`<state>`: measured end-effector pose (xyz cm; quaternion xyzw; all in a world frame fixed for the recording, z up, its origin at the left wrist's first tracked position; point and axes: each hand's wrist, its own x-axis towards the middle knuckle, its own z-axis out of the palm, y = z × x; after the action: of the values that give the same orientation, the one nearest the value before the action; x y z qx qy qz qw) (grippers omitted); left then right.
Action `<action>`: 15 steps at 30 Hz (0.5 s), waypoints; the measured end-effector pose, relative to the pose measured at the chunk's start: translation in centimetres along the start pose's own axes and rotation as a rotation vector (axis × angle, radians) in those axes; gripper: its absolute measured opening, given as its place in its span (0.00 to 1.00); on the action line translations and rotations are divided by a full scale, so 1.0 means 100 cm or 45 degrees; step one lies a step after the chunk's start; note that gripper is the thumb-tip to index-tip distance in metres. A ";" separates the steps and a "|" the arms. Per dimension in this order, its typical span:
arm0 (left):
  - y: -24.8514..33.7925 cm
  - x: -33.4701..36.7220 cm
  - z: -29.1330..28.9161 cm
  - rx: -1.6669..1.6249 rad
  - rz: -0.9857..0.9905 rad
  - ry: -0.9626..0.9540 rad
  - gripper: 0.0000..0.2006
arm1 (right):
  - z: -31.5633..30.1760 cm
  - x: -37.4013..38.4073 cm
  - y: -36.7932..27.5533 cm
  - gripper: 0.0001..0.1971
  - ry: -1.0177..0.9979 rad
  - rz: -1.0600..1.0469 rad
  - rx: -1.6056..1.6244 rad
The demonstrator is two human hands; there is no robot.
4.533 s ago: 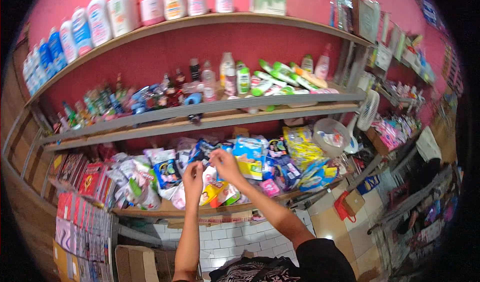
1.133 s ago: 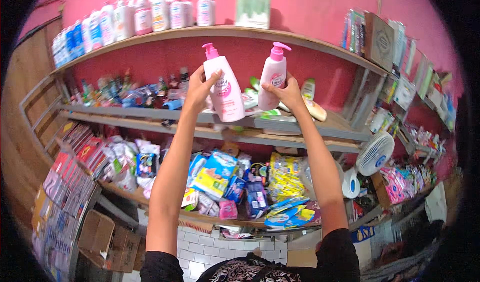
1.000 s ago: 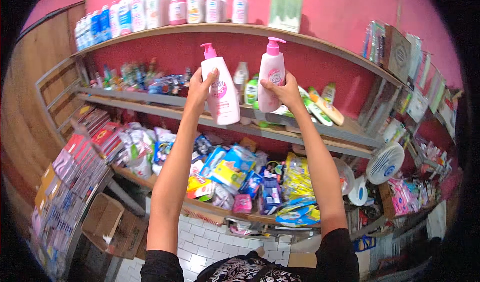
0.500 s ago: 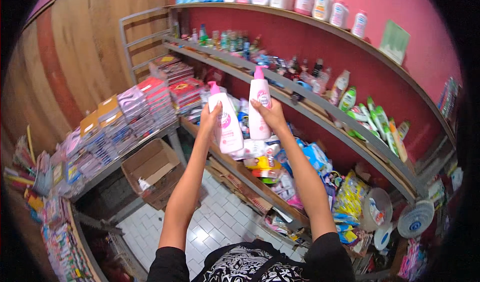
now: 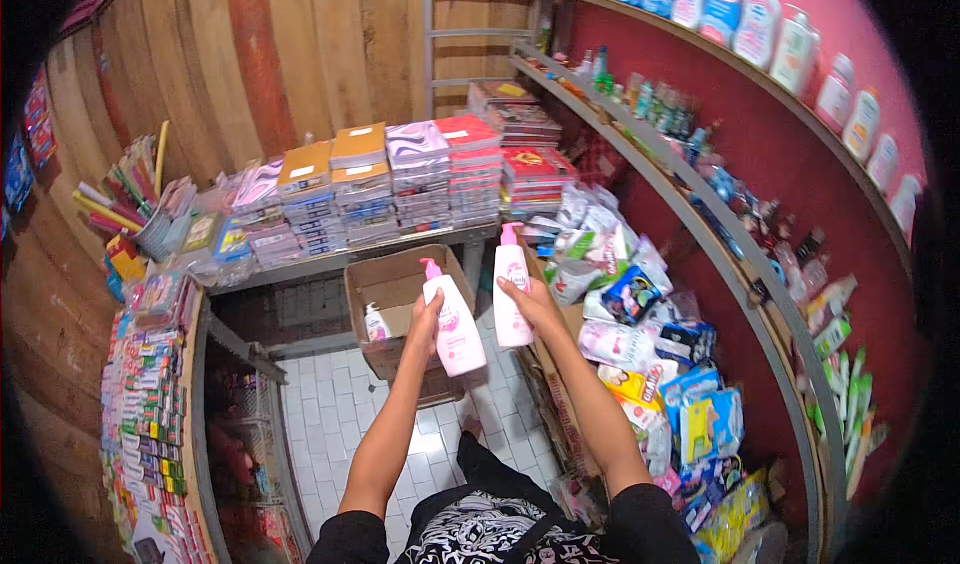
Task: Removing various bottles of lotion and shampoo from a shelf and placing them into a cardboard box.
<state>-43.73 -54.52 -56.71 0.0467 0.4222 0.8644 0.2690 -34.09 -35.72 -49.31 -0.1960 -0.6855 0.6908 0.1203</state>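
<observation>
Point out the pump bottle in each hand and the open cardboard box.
Left pump bottle point(image 5: 461, 340): head view, on the body's front.
Right pump bottle point(image 5: 511, 316): head view, on the body, below the thumb.
Cardboard box point(image 5: 393, 280): head view, on its inner wall.

Book stacks point(image 5: 418, 189) near plank wall point(image 5: 345, 44); tiled floor point(image 5: 320, 414).

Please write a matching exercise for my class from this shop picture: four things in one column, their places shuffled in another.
Things
1. Pink-topped pump bottles
2. White-topped pump bottle
3. Stacked books
4. Row of bottles

Places
A. On the table by the wooden wall
B. On the top shelf
C. In the left hand and right hand
D. Inside the open cardboard box

Pairs: 1-C, 2-D, 3-A, 4-B
</observation>
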 end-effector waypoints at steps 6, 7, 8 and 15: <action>-0.020 0.035 -0.071 -0.097 -0.126 0.237 0.16 | 0.044 0.082 0.061 0.19 -0.319 0.142 -0.061; -0.028 0.046 -0.094 -0.209 -0.165 0.252 0.16 | 0.059 0.092 0.068 0.21 -0.324 0.141 -0.065; -0.029 0.054 -0.101 -0.324 -0.216 0.252 0.17 | 0.067 0.097 0.066 0.24 -0.319 0.112 -0.055; -0.050 0.100 -0.166 -0.406 -0.387 0.400 0.14 | 0.099 0.179 0.123 0.31 -0.454 0.463 -0.134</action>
<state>-55.18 -58.67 -72.57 -0.1950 0.3195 0.8662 0.3309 -53.17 -37.27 -63.65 -0.1972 -0.6845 0.6880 -0.1388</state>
